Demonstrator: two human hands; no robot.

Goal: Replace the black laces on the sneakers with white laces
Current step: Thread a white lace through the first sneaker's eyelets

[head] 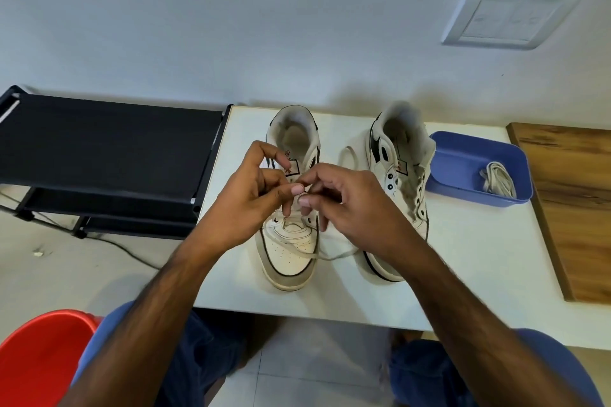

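Two white sneakers stand on the white table (463, 274), toes toward me. Over the left sneaker (289, 254) both hands meet above its eyelets. My left hand (254, 201) and my right hand (350, 205) each pinch a part of a white lace (327, 256) that runs through the lowest eyelets, trails across the toe and loops over the table between the shoes. The right sneaker (401, 158) shows bare black eyelets with no lace. Another white lace (497, 180) lies bundled in a blue tray (463, 155). No black lace is in view.
A black fabric shoe rack (109, 145) stands left of the table, with a cable on the floor below it. A wooden board (572, 195) lies along the table's right side. A red bucket (39, 357) sits at the lower left by my knees.
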